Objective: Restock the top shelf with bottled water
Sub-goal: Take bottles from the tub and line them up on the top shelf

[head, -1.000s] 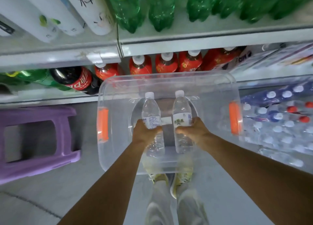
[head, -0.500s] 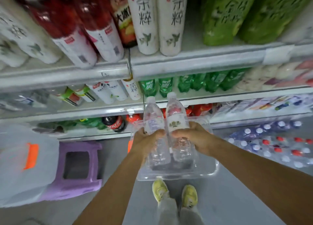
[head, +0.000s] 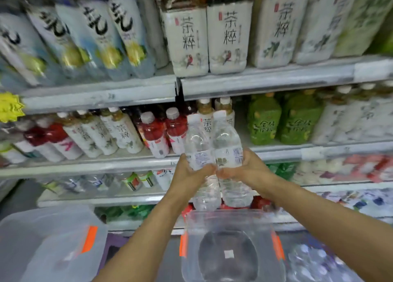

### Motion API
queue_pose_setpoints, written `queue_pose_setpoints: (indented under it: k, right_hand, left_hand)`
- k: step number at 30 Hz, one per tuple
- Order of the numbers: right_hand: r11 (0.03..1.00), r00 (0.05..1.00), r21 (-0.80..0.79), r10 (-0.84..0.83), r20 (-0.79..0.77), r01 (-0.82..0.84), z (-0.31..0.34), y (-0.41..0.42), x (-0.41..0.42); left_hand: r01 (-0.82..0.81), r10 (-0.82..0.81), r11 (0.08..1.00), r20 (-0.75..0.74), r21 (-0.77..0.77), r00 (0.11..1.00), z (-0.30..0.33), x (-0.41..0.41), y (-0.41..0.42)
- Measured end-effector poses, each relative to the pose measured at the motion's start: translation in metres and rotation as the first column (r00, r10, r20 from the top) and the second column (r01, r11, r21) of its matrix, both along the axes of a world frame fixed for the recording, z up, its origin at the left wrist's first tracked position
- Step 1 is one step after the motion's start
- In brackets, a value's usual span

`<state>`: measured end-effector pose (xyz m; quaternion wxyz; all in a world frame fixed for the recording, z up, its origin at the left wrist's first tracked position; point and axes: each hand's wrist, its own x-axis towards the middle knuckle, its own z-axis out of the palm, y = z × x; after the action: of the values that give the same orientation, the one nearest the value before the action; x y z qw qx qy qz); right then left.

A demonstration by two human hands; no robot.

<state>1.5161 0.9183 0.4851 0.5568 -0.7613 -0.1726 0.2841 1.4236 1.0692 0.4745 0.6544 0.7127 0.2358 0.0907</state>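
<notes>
Gripping ribbed clear plastic bottles point(head: 214, 156) | left hand point(head: 189, 173) | right hand point(head: 246, 169)

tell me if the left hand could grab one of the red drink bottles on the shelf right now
Probably not as things stand. The left hand already grips a water bottle, so it has no free fingers. The red drink bottles stand uncovered at the shelf front just beyond it, so the path itself looks open.
</notes>
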Motion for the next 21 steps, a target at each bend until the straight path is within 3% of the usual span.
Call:
queue_pose_setpoints:
  k: [8,16,21]
  right_hand:
    - [0.995,0.968,0.073,-0.077,0.239,0.062,0.100,-0.001,-0.005]
    - [0.982,0.921,0.186,-0.104,0.375,0.036,0.180,-0.021,0.016]
    - [0.974,0.840,0.224,-0.143,0.524,0.026,0.232,-0.042,0.040]
  left_hand:
    - [0.029,-0.074,0.978,0.214,0.207,0.974,0.098,0.015,0.008]
    - [-0.011,-0.087,0.970,0.392,0.241,0.916,0.185,0.036,-0.010]
    - [-0.059,-0.103,0.946,0.468,0.319,0.878,0.237,0.064,-0.033]
